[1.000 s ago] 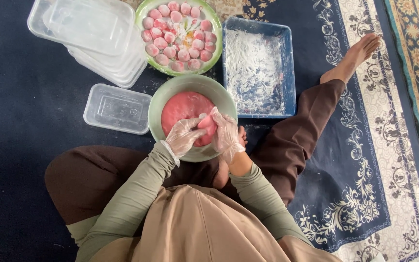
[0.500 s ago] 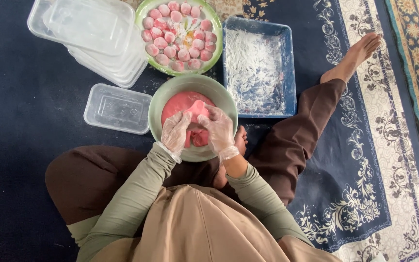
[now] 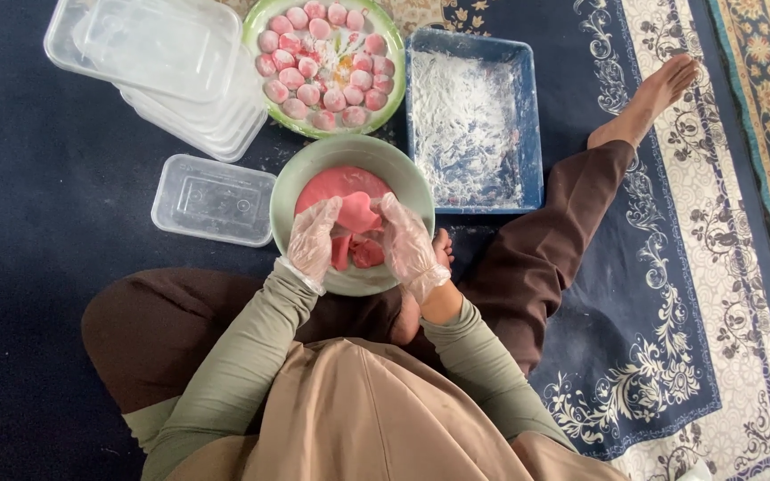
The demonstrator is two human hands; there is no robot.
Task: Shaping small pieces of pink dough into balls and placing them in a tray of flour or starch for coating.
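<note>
Over the green bowl [image 3: 289, 191], your left hand [image 3: 314, 237] and right hand [image 3: 405, 233], both gloved, are closed together on a lump of pink dough [image 3: 357, 214]. You seem mid-portioning; next, pinch it free cleanly.

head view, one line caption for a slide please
Gloved left hand and right hand pull pink dough over a green bowl on a patterned rug.

Stacked clear lids [image 3: 158, 62], plate w/ pink balls [image 3: 324, 67], floured blue tray [image 3: 474, 120] — clear tub [image 3: 214, 199].
</note>
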